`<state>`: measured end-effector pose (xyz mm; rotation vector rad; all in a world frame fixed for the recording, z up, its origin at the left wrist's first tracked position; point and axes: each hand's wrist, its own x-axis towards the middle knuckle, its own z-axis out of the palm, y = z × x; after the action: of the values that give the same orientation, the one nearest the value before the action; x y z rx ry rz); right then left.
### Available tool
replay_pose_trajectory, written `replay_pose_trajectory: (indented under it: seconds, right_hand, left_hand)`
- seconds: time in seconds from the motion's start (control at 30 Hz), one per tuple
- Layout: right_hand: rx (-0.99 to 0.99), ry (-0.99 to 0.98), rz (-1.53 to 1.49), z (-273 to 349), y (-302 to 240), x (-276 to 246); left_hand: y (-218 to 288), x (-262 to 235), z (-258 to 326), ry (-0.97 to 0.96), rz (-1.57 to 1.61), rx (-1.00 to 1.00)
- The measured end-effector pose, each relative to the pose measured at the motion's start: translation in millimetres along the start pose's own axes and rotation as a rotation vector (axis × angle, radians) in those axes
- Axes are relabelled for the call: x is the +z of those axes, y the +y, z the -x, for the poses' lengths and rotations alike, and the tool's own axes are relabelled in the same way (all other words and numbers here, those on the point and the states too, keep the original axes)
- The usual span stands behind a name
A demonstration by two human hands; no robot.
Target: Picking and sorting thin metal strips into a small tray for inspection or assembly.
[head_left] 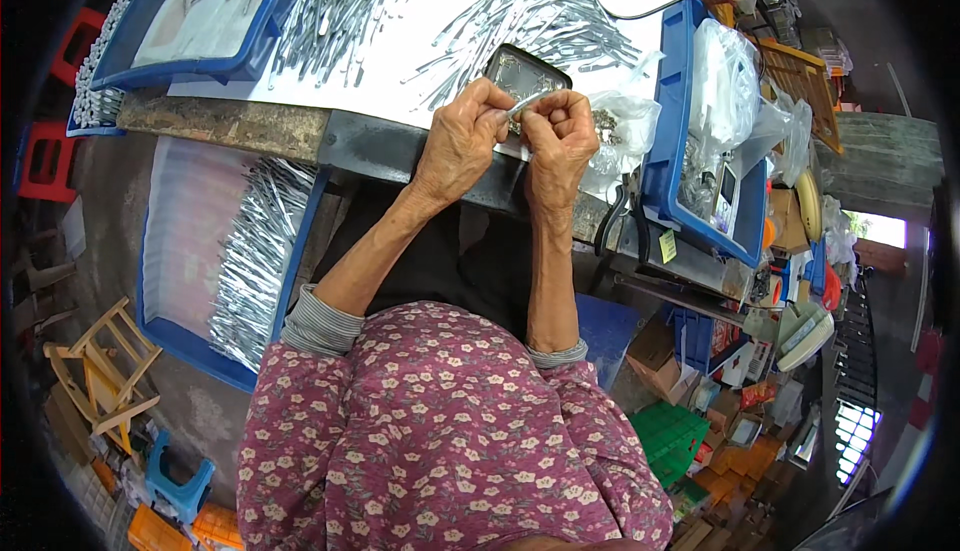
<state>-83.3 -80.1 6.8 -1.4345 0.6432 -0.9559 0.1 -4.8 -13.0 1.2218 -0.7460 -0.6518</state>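
My left hand and my right hand meet over the front edge of the white-covered table. Their fingertips pinch a slim silver metal strip between them; its exact kind is too small to tell. Just beyond the fingers lies a small dark rectangular tray with tiny pieces in it, partly hidden by my hands. Loose piles of similar metal strips spread across the tabletop, with another pile farther left. Beside my right hand sits a clear plastic bag with small brownish parts.
Black-handled pliers hang at the table edge. A blue bin holding plastic bags stands at right. At far left is another blue tray; below it, a blue bin holds many strips. A black cable crosses the back.
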Motion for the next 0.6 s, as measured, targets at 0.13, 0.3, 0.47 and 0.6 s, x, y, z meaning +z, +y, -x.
replay_pose_trajectory:
  seconds: [0.13, 0.3, 0.47, 0.6]
  right_hand:
    - [-0.008, 0.009, 0.001, 0.7, 3.5, -1.1]
    - [0.017, -0.003, -0.062, 1.8, 3.0, -1.9]
    - [0.031, -0.03, -0.168, 1.4, 1.9, -0.1]
    - [0.019, -0.053, -0.171, 0.0, 6.3, -0.8]
  left_hand:
    - [0.3, 0.1, 0.5, -0.026, -0.033, -0.01]
    - [3.3, -2.7, 0.1, -0.07, 0.026, -0.06]
    - [8.3, -5.8, -0.1, -0.059, 0.163, -0.083]
    - [8.1, -5.7, 0.0, -0.047, 0.154, -0.039]
